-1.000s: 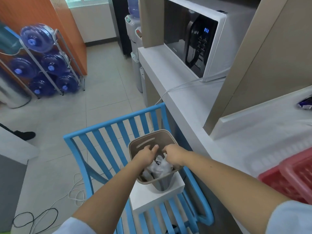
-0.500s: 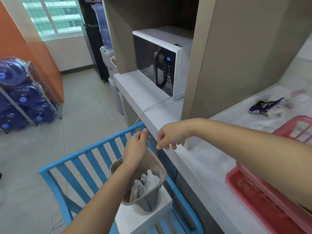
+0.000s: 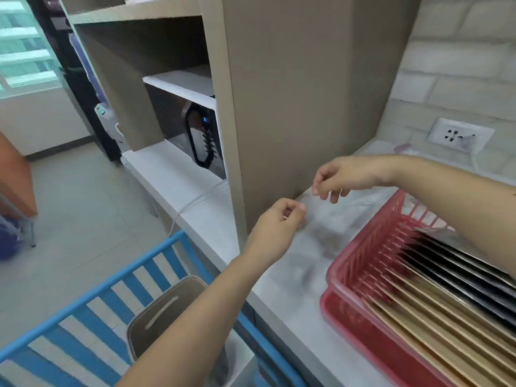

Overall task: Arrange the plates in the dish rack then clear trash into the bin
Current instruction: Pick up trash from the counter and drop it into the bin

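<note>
- Plates (image 3: 435,277), black ones behind and tan ones in front, stand on edge in the slots of the red dish rack (image 3: 351,263) on the pale counter (image 3: 282,286); upright storage lets them drain and keeps them apart, so the racking part looks done.
- Brown bin (image 3: 156,317) sits low on a white block inside the blue slatted frame (image 3: 92,300), just beside the counter edge, within easy reach for dropping trash.
- Left hand (image 3: 279,219) hovers above the counter with fingers loosely curled and holds nothing that I can make out.
- Right hand (image 3: 343,177) hangs farther back near the tan cabinet panel (image 3: 293,93), fingers drooping and relaxed, also empty.
- Both hands seem headed toward the back of the counter, likely for remaining scraps; motion blur hides any trash there.
</note>
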The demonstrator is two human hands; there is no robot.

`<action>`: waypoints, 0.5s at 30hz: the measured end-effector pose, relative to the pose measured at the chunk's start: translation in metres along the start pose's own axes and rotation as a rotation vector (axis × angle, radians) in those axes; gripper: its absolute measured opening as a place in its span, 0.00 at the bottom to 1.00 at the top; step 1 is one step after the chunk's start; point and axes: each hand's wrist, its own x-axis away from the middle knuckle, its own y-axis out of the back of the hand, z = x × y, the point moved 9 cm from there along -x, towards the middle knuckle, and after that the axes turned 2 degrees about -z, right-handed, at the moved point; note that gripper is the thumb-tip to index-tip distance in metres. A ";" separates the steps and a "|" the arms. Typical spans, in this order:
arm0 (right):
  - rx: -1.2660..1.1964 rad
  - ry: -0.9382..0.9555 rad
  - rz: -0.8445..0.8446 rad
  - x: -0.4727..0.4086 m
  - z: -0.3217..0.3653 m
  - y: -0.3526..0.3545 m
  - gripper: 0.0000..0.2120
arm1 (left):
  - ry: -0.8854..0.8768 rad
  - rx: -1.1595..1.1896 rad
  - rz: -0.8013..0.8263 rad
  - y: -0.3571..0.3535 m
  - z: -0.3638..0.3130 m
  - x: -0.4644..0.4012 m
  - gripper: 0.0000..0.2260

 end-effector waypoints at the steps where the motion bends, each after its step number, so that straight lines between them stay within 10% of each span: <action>1: -0.015 -0.021 -0.027 0.001 -0.014 0.010 0.06 | -0.002 -0.002 0.023 -0.011 -0.004 -0.010 0.06; 10: 0.025 -0.162 -0.142 -0.002 -0.108 0.050 0.03 | -0.070 -0.212 0.148 -0.094 -0.025 -0.091 0.08; 15: 0.167 -0.263 -0.186 -0.025 -0.165 0.057 0.19 | -0.187 -0.477 0.200 -0.139 -0.015 -0.127 0.11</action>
